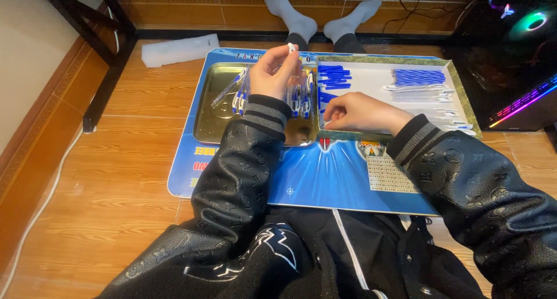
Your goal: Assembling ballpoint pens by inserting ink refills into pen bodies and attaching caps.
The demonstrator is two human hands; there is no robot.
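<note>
Blue and white plastic fills the head view. The left hand [272, 72] is raised over the gold metal tray [212, 110], fingers curled together and pinched on a small white pen piece [291, 47] held up at the fingertips; what sort of piece it is stays too small to tell. Below and beside that hand, assembled blue-and-white pens [239, 93] lie in the tray, some partly hidden behind the wrist and the striped cuff.

The right hand [360, 112] rests palm down on the near left corner of the white parts tray [458, 93], fingers bent and close together, tips touching the tray floor near its green rim. Whether anything is caught under those fingers cannot be told.

Further along the same tray lie a patch of blue refills [333, 77] just above the right hand, a neat row of blue parts [418, 76] toward the far right, and clear pen barrels [418, 93] under that row. Both trays sit on a blue printed board [325, 177] laid on the wooden floor [116, 177].

Past the trays, two feet in grey socks [319, 17] point up, and a white foam block [180, 49] lies left of the board. A computer case with coloured lights [516, 49] stands at the right, cut off by the edge. Black jacket sleeves cover the lower frame.
</note>
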